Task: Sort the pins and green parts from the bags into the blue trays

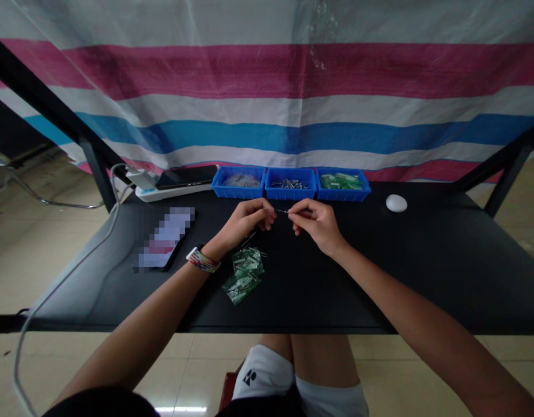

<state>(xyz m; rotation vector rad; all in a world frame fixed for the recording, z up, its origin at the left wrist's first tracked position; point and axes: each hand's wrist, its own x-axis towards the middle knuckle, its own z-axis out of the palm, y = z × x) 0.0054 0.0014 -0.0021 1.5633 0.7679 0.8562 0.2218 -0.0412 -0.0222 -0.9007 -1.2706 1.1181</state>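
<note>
One thin, silvery, metal-looking rod [282, 211] is pinched by fingers of the left hand [250, 220] and right hand [318, 224] — it could be dropped if either pinch slackened.

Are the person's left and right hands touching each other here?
Apart: the head view shows a visible gap between the left hand and the right hand, with a thin piece spanning it.
</note>
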